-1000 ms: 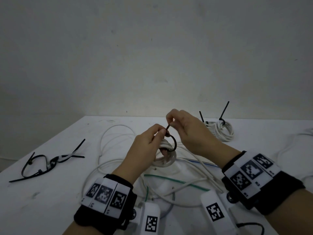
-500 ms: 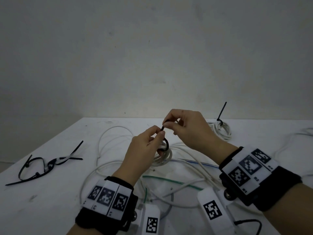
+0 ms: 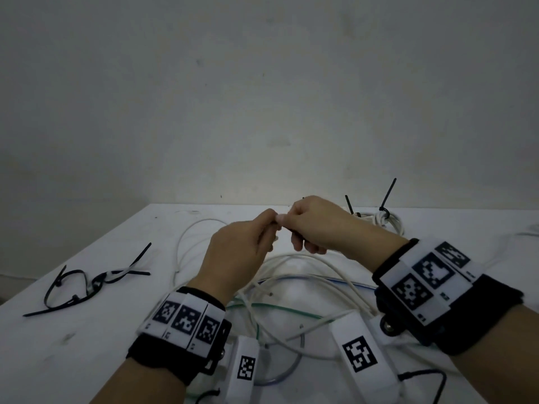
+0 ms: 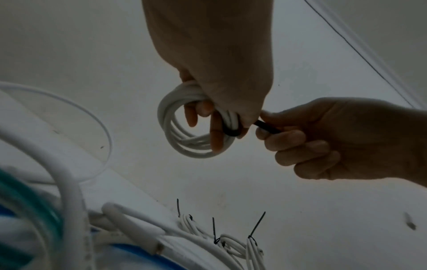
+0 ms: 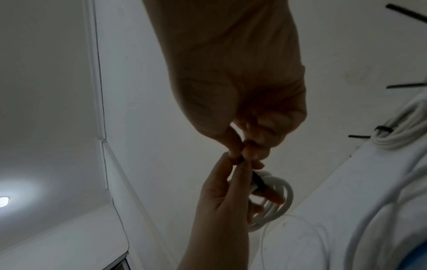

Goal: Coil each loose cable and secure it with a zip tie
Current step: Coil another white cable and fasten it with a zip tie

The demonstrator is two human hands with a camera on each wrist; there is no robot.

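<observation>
In the left wrist view a small white cable coil (image 4: 184,127) hangs above the table. My left hand (image 4: 217,117) holds it, with fingers through the loop and the thumb by the black zip tie (image 4: 231,132) wrapped tight round the strands. My right hand (image 4: 268,126) pinches the tie's tail just right of the coil, its other fingers curled. In the head view the left hand (image 3: 262,228) and right hand (image 3: 294,225) meet fingertip to fingertip and hide the coil. The right wrist view shows the right hand (image 5: 242,151) pinching above the tie (image 5: 258,180) and coil (image 5: 282,197).
Several spare black zip ties (image 3: 87,284) lie at the table's left. A tied white coil (image 3: 382,221) with upright tie tails sits at the back right. Loose white cables (image 3: 306,269), a green one (image 3: 277,309) and a blue one tangle under my wrists on the white table (image 3: 73,360).
The zip tie loop has shrunk from a wide ring to tight round the coil while my right hand drew its tail out. Both hands have risen a little.
</observation>
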